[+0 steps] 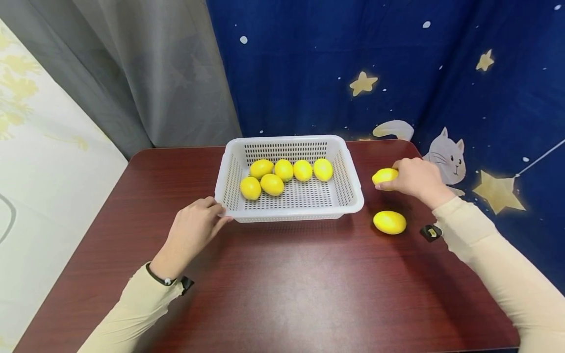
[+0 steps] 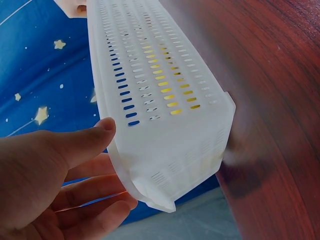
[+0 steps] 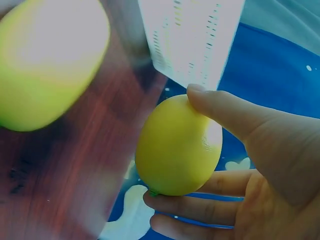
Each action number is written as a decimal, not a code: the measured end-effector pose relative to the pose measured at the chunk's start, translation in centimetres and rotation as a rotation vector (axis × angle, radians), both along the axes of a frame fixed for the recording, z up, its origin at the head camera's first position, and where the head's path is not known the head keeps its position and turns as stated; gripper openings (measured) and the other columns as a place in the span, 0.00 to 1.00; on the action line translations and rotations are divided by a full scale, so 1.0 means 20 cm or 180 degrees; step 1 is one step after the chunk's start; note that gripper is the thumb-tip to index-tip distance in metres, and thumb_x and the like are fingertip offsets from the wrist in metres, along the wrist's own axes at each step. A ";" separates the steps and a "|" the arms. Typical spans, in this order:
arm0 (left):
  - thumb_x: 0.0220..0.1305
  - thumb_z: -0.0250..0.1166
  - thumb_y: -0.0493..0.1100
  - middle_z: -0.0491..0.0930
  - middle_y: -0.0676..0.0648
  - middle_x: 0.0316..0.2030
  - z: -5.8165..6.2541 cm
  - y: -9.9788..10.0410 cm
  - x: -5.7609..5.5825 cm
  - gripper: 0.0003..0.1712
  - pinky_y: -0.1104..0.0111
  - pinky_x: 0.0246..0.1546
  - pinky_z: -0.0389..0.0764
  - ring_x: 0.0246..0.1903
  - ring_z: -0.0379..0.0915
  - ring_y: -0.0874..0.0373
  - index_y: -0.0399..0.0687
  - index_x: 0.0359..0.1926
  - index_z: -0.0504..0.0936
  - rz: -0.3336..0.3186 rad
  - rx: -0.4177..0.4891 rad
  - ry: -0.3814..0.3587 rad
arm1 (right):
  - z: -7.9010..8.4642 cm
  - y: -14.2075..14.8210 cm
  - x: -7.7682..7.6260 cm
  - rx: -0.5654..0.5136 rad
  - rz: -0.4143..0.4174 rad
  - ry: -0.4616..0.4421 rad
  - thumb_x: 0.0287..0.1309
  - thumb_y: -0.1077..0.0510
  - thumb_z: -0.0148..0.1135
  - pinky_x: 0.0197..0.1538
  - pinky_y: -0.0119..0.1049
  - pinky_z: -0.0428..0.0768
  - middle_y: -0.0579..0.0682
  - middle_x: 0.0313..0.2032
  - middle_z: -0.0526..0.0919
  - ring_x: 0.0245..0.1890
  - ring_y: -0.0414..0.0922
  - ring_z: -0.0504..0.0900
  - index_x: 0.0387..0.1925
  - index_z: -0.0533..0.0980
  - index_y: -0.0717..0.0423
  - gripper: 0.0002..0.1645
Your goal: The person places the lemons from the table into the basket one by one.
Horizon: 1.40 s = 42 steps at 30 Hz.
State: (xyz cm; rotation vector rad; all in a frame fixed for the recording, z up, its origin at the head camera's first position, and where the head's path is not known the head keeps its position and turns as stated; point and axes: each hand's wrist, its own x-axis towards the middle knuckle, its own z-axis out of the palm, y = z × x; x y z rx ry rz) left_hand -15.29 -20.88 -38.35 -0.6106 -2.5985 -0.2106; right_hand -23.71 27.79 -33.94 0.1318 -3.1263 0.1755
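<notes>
A white plastic basket (image 1: 291,212) with slotted walls stands on the table, several lemons (image 1: 272,185) lying in it. At its near left corner, my left hand (image 1: 194,228) grips the rim; the left wrist view has the thumb (image 2: 95,137) against the outer wall and the fingers round the rim. To the right of the basket, my right hand (image 1: 417,179) holds one lemon (image 3: 177,147) between thumb and fingers, its green stem end pointing down in the right wrist view. Another lemon (image 1: 390,222) rests on the table just nearer to me than that hand.
The dark red wooden table (image 1: 300,289) spreads out below the basket. Behind it hang a grey curtain (image 1: 176,73) and a blue curtain (image 1: 309,63) with stars and a cat print. A pale surface with yellow flowers (image 1: 26,147) is at the left.
</notes>
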 end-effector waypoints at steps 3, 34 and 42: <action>0.49 0.78 0.46 0.82 0.46 0.29 -0.01 0.00 0.00 0.14 0.58 0.28 0.82 0.29 0.78 0.51 0.43 0.32 0.86 -0.0022 0.0011 0.0048 | 0.02 -0.01 0.00 0.0001 -0.0006 -0.0057 0.45 0.30 0.70 0.36 0.49 0.75 0.58 0.34 0.86 0.30 0.53 0.77 0.45 0.81 0.62 0.41; 0.49 0.78 0.46 0.81 0.45 0.29 -0.01 0.00 0.00 0.14 0.57 0.27 0.81 0.29 0.78 0.51 0.43 0.31 0.85 -0.0044 0.0013 0.0137 | 0.20 -0.31 -0.11 0.0104 0.0346 0.0186 0.47 0.33 0.71 0.40 0.48 0.77 0.57 0.40 0.86 0.35 0.53 0.78 0.51 0.79 0.59 0.39; 0.49 0.78 0.46 0.81 0.46 0.29 -0.01 0.00 0.00 0.13 0.58 0.26 0.81 0.29 0.77 0.51 0.44 0.31 0.85 -0.0060 0.0026 0.0143 | 0.19 -0.45 -0.17 0.0143 0.0615 0.0187 0.47 0.35 0.72 0.41 0.46 0.78 0.56 0.42 0.87 0.35 0.52 0.79 0.53 0.78 0.58 0.40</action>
